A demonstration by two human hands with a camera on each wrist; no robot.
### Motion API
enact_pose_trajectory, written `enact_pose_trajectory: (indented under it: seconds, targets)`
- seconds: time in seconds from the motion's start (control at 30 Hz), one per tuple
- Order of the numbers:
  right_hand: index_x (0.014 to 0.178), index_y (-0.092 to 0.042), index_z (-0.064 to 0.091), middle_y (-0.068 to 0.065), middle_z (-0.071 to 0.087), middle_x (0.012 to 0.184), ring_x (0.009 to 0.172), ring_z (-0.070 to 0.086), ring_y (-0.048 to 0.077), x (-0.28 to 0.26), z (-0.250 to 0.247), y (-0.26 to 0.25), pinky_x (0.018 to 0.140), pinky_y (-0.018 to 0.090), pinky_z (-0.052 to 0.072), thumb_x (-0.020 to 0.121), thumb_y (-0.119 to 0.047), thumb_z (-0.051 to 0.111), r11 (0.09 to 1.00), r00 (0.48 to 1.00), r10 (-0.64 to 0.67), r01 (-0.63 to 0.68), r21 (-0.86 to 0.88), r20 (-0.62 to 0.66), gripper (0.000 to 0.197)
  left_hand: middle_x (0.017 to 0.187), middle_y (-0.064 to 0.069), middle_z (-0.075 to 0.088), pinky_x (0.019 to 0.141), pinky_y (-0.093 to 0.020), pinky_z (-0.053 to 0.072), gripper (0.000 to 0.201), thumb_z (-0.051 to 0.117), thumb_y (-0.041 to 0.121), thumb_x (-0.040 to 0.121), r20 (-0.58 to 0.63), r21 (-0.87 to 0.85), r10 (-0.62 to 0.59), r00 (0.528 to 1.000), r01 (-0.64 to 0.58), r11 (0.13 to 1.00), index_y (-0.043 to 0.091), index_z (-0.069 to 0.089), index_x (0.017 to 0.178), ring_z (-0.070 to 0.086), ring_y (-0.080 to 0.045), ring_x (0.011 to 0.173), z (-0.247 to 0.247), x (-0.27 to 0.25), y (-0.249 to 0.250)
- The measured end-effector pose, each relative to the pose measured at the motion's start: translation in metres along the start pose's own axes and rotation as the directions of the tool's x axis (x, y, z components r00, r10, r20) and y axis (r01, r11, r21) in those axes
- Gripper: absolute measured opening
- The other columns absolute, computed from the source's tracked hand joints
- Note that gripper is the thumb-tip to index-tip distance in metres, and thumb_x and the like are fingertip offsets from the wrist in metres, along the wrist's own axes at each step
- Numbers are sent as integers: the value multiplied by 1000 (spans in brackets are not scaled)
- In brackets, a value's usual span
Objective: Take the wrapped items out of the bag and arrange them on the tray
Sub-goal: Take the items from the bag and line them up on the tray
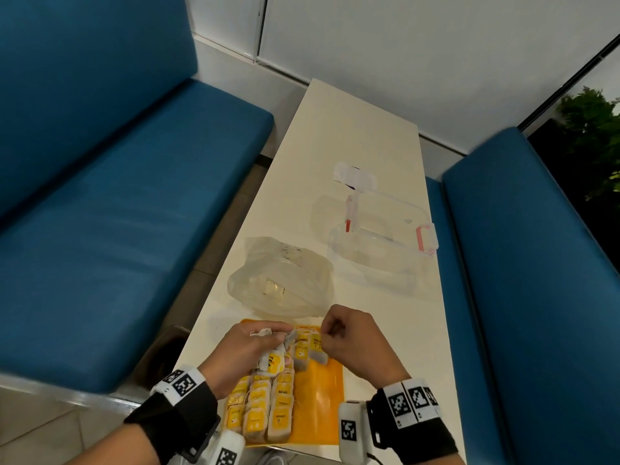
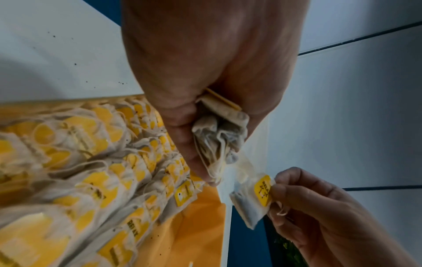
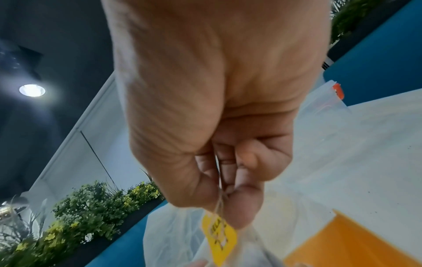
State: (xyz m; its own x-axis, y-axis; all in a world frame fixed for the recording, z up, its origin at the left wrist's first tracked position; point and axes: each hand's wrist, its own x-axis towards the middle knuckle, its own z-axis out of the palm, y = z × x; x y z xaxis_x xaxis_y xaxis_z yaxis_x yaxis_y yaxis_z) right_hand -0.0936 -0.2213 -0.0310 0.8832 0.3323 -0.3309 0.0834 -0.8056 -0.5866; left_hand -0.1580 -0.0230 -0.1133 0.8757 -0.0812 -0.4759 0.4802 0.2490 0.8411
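Observation:
My left hand [image 1: 250, 344] grips a bunch of tea bags [image 2: 219, 137] above the orange tray [image 1: 323, 407] at the near end of the table. My right hand [image 1: 339, 333] pinches one tea bag [image 2: 251, 204] by its yellow tag [image 3: 219, 238] and string, just right of the bunch. Several tea bags with yellow tags [image 1: 265, 407] lie in rows on the tray's left half. The translucent plastic bag [image 1: 281, 276] lies crumpled just beyond the tray, with something yellow showing inside.
A clear plastic container with red latches [image 1: 385, 243] stands on the white table [image 1: 362, 129] beyond the bag, a small white packet [image 1: 354, 176] farther back. Blue benches [image 1: 134, 213] flank the table on both sides. The tray's right half [image 1: 327, 391] is bare.

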Motion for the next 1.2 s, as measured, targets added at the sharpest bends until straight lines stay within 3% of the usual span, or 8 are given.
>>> enact_pose_trajectory:
  seconds: [0.13,0.27,0.43,0.6,0.73,0.83,1.0,1.2]
  targets:
    - [83,-25,68,-1,69,81,64,64,10,3,9,3,61,24,54,85,-8,66,984,1000,-7,4,177,20,17,110,-12,78,93,-43,60,22,66,13,97,67,-9,22,997,-22,1000,12,77,115,75,-30,102,2,0,1]
    - [93,-18,70,10,67,87,60,64,16,5,18,3,61,29,56,87,-3,67,935,1000,19,-21,355,7,17,114,-11,77,95,-43,58,33,79,28,88,145,-14,56,988,-54,998,12,77,116,73,-30,108,3,0,0]
    - [100,-8,70,7,64,81,56,62,15,4,22,2,60,25,51,88,3,65,881,999,26,-36,472,29,17,106,-7,79,83,-31,59,18,79,16,84,113,0,94,989,-94,996,14,82,102,75,-24,101,4,-4,1]
    - [102,-7,69,9,64,78,55,62,18,6,28,3,50,17,43,89,1,66,862,998,69,-67,502,15,16,100,-9,79,89,-44,61,17,84,20,80,56,38,65,996,-67,997,12,83,95,75,-29,97,1,0,-4]
    - [97,-5,70,6,64,67,54,61,17,2,33,4,45,20,39,84,-3,73,807,989,140,-138,575,40,14,101,-11,79,95,-52,58,27,85,32,80,52,46,74,996,-76,996,13,82,100,75,-31,97,1,2,-5]
    - [89,-1,70,6,65,60,53,60,17,0,35,5,45,21,39,85,-4,73,816,987,159,-153,557,39,6,99,-10,79,93,-48,59,17,82,23,83,27,38,83,996,-84,996,13,83,97,76,-29,95,3,1,-3]
    - [91,2,65,15,67,65,57,65,24,-2,30,12,45,28,40,89,-2,67,840,980,201,-172,515,-1,5,99,-11,79,91,-48,60,15,80,20,83,-29,-46,54,998,-55,997,12,82,96,76,-31,95,0,-2,-3]
    - [86,-11,59,14,72,74,57,69,17,-2,39,33,49,30,49,89,-2,59,915,954,288,-301,270,88,10,102,-13,79,92,-49,60,24,77,25,86,-52,-117,9,999,-15,993,11,80,105,76,-31,96,-6,-3,-3]
